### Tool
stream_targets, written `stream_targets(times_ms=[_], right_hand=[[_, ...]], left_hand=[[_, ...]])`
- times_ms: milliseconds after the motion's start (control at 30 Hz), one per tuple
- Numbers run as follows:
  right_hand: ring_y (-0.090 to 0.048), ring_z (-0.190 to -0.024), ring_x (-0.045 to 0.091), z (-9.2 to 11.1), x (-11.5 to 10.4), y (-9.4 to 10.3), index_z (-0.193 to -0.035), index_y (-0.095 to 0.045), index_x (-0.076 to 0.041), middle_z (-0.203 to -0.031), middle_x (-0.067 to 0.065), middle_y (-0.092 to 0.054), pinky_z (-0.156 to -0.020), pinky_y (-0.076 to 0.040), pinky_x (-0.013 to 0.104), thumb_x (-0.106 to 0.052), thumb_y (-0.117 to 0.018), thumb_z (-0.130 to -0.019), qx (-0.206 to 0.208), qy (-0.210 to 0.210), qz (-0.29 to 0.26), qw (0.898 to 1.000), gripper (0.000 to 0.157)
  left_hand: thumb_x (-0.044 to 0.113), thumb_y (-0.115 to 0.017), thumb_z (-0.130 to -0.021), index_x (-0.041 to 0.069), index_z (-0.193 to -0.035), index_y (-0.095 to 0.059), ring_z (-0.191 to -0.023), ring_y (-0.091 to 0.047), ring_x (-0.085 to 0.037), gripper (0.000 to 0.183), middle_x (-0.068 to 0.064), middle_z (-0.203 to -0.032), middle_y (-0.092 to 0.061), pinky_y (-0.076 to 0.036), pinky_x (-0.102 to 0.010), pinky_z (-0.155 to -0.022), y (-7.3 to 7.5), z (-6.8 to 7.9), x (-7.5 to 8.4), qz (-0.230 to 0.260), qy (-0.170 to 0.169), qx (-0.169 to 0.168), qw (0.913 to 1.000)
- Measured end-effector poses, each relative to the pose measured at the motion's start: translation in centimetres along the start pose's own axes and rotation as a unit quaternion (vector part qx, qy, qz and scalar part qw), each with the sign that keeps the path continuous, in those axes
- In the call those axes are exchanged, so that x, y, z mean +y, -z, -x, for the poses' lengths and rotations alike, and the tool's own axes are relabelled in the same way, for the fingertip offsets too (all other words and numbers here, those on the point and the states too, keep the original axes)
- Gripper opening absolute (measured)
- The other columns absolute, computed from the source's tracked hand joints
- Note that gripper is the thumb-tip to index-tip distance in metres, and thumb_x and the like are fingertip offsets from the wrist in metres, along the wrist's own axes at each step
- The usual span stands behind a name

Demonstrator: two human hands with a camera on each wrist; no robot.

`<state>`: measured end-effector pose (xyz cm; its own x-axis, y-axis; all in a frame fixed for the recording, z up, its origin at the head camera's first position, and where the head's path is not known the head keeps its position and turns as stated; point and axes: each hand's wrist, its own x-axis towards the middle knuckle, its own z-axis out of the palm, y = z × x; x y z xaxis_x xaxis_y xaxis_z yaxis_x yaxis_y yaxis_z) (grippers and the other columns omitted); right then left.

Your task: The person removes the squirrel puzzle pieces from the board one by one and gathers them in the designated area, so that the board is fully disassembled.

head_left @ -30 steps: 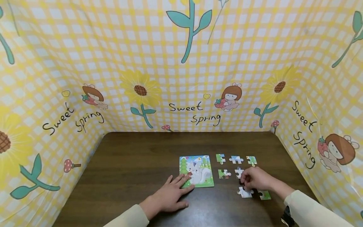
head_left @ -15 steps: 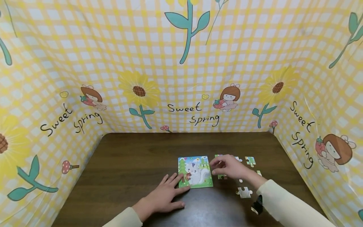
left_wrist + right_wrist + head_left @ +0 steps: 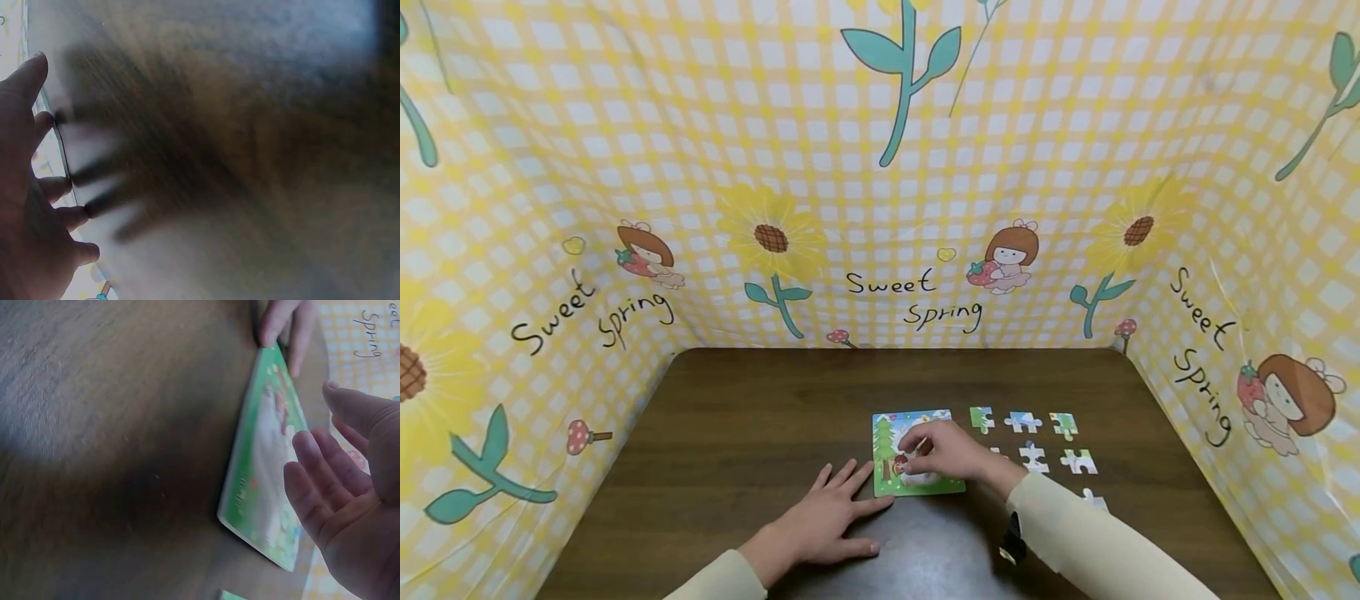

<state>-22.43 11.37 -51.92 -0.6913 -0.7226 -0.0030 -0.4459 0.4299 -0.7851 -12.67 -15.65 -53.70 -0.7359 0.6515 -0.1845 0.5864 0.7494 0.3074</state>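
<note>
A square squirrel puzzle board (image 3: 951, 482) lies flat on the brown table. My right hand (image 3: 951, 450) is over it, hiding much of the picture. In the right wrist view, its fingers (image 3: 312, 503) are loosely bent, with no piece seen between them. My left hand (image 3: 820, 521) lies on the table with spread fingers, the tips at the board's lower left edge. Right of the board lie several loose jigsaw pieces, among them a green one (image 3: 981, 418), a pale one (image 3: 1023, 422) and a green-and-white one (image 3: 1078, 461). The right forearm hides some of the others.
The dark wooden table (image 3: 737, 417) has a yellow checked cloth (image 3: 887, 208) standing round its back and sides. A black thing (image 3: 1012, 540) sits at the right sleeve's cuff.
My right hand has moved left from the loose pieces, past the board's right edge, to over the board. My left hand has slid slightly left, off the picture to the board's edge.
</note>
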Motion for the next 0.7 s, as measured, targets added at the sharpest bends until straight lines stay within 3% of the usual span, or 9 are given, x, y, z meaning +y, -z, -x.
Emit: stream_targets(times_ms=[300, 700], right_hand=[[-0.067, -0.082, 0.006, -0.8, 0.5, -1.7, -0.108, -0.077, -0.01, -0.102, 0.003, -0.076, -0.076, -0.054, 0.026, -0.012, -0.08, -0.089, 0.024, -0.01, 0.042, 0.999, 0.02], [-0.071, -0.085, 0.007, -0.8, 0.6, -2.1, -0.112, -0.077, -0.01, -0.104, 0.002, -0.077, -0.077, -0.056, 0.026, -0.013, -0.078, -0.092, 0.021, -0.023, 0.025, 0.999, 0.02]], left_hand=[[0.071, -0.051, -0.097, 0.048, -0.154, -0.041, -0.154, -0.023, -0.046, 0.063, -0.011, -0.171, -0.02, -0.022, -0.075, -0.113, -0.1, -0.1, -0.2, 0.006, 0.001, 0.002, 1.0], [0.068, -0.054, -0.097, 0.048, -0.155, -0.041, -0.154, -0.023, -0.046, 0.063, -0.011, -0.171, -0.021, -0.028, -0.075, -0.111, 0.1, -0.3, 0.1, 0.008, 0.013, -0.008, 0.9999]])
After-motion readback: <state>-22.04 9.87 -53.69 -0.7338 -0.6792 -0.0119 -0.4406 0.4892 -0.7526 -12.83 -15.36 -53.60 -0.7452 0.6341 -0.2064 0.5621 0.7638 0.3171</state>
